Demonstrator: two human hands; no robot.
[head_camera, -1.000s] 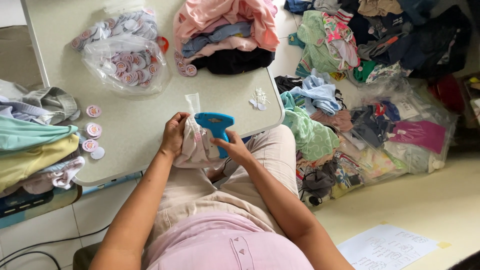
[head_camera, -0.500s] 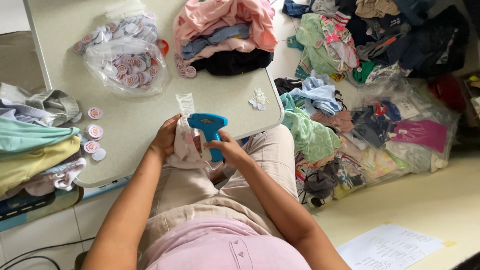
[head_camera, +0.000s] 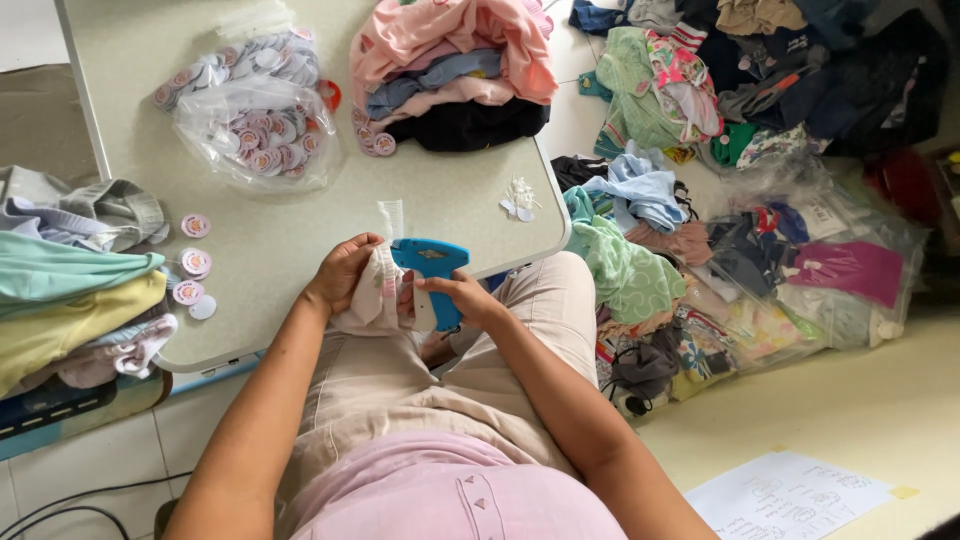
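Observation:
My right hand (head_camera: 468, 298) grips a blue tagging gun (head_camera: 432, 262) with its nose pushed against a small pale garment (head_camera: 372, 300). My left hand (head_camera: 342, 274) pinches that garment and holds it up over my lap, at the near edge of the grey table (head_camera: 300, 215). A clear strip of plastic fasteners (head_camera: 390, 218) stands up from the top of the gun.
A clear bag of round pink tags (head_camera: 258, 135) lies on the table, with loose tags (head_camera: 192, 262) at the left. Folded clothes (head_camera: 70, 290) are stacked left; a pink and dark pile (head_camera: 455, 70) sits at the back. Clothes and bagged garments (head_camera: 760, 240) cover the floor right. A paper sheet (head_camera: 790, 495) lies near.
My hands, the gun and the garment have shifted slightly left and towards me along the table edge. The grip on both is the same.

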